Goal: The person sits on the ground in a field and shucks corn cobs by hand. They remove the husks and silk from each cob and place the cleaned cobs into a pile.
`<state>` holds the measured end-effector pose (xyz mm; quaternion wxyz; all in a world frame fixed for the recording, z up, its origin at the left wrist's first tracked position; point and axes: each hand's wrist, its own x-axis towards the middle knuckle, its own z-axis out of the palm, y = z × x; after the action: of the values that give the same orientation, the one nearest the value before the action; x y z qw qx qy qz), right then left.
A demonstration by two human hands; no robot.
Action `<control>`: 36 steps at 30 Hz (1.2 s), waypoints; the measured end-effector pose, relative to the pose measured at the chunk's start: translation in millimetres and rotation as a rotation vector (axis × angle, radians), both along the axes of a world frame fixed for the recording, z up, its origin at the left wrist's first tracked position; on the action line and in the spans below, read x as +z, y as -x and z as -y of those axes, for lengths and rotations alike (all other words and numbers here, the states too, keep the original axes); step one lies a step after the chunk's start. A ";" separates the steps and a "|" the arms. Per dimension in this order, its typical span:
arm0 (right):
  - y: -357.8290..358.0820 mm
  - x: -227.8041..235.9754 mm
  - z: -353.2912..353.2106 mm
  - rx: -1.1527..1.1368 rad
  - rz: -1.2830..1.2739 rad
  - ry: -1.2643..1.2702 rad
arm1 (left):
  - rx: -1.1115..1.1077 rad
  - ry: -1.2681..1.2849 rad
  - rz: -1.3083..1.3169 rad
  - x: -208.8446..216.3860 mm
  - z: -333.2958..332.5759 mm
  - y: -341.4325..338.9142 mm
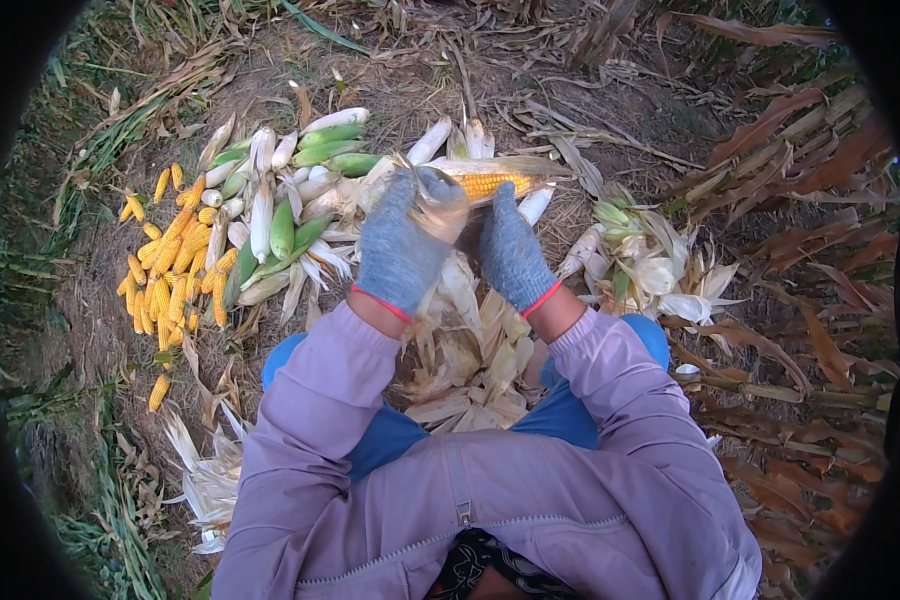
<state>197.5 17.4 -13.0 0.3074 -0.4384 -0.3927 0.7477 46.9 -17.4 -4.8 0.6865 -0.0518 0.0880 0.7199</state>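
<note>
- Well, the partly husked corn ear [492, 185] lies around 12 o'clock, its far end pointing toward 3.
- The gloved left hand [400, 245] is wrapped around its 9 o'clock end.
- The gloved right hand [517, 252] meets its 6 o'clock side; how far it closes, I cannot tell.
- Bare yellow cobs [175, 255] pile at 9 o'clock, green-and-white ears [282, 230] at 10.
</note>
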 end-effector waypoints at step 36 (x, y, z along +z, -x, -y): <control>-19.1 -34.8 -53.2 -0.397 -0.437 0.038 | 0.135 -0.293 -2.503 -23.5 62.2 49.9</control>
<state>216.5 70.6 -47.8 0.5166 -0.3409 -0.2098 0.7569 -3.0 -79.6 -28.3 0.0947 0.7358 0.5931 0.3127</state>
